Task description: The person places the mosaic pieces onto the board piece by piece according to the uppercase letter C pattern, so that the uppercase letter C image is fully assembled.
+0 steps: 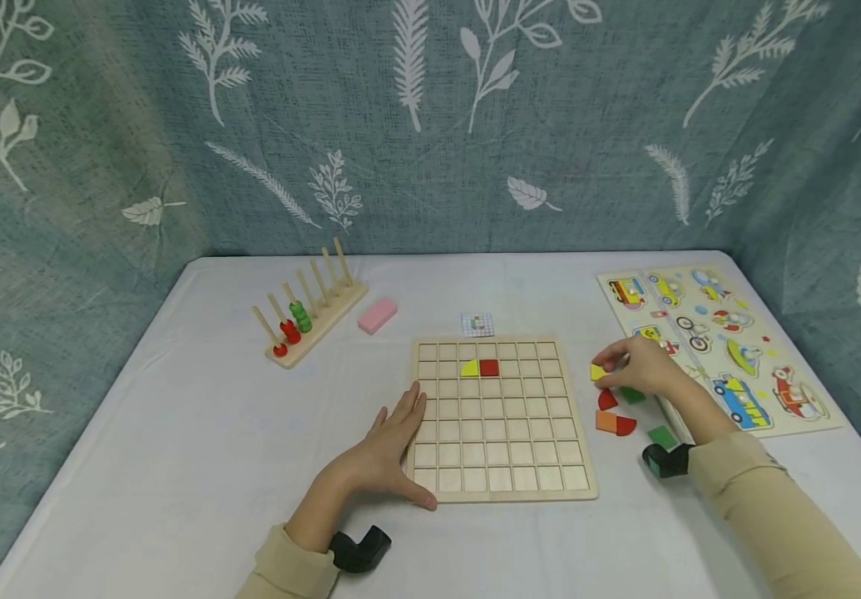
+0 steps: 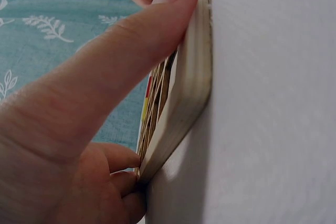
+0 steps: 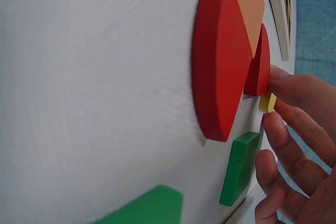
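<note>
In the head view a wooden grid board (image 1: 475,430) lies mid-table, with a yellow quarter-round piece (image 1: 471,368) and a red square piece (image 1: 489,368) side by side in its upper cells. My left hand (image 1: 381,453) rests at the board's left side, fingers straight along the edge and thumb (image 2: 157,19) on the near corner. Right of the board, my right hand (image 1: 643,366) pinches a yellow piece (image 3: 266,102) between thumb and fingers. Beneath and around it lie red quarter-round pieces (image 3: 215,61), an orange piece (image 1: 606,421) and green pieces (image 3: 240,167).
A small printed pattern card (image 1: 477,324) lies behind the board. Back left are a pink block (image 1: 378,316) and a wooden peg stand (image 1: 333,312) with red and green beads. A picture puzzle board (image 1: 707,333) covers the right side, beyond the loose pieces.
</note>
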A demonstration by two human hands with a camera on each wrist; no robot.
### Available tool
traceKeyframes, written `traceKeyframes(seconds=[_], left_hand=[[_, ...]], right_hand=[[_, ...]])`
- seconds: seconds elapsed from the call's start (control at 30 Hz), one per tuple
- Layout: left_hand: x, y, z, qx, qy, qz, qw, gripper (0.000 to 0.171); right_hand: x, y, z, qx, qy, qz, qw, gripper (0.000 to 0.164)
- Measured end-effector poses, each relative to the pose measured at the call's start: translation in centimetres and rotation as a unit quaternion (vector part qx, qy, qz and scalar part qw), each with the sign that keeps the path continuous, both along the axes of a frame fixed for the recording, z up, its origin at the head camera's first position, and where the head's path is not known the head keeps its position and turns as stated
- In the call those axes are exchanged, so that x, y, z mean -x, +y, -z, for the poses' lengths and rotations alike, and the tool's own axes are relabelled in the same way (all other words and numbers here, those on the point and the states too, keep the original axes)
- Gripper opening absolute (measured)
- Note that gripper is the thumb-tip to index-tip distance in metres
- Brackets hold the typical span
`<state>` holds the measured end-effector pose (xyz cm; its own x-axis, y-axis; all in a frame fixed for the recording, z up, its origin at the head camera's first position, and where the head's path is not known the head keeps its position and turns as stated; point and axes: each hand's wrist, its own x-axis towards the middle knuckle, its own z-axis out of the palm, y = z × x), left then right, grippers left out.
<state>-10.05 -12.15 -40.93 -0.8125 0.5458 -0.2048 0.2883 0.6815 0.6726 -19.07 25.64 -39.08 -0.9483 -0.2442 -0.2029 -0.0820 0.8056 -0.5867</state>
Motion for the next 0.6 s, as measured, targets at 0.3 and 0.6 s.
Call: traceKeyframes(seconds=[0.3, 0.6], left_hand=[[0.0, -0.01, 0.24, -0.001, 0.004, 0.0, 1.0, 0.131], [-0.02, 0.01, 0.29, 0.002, 0.002, -0.003, 1.0, 0.131]], right_hand=[[-0.01, 0.02, 0.12, -0.003, 0.0, 0.004, 1.0, 0.029], [-0.04, -0.1, 0.15, -0.009, 0.003, 0.008, 1.0, 0.03]])
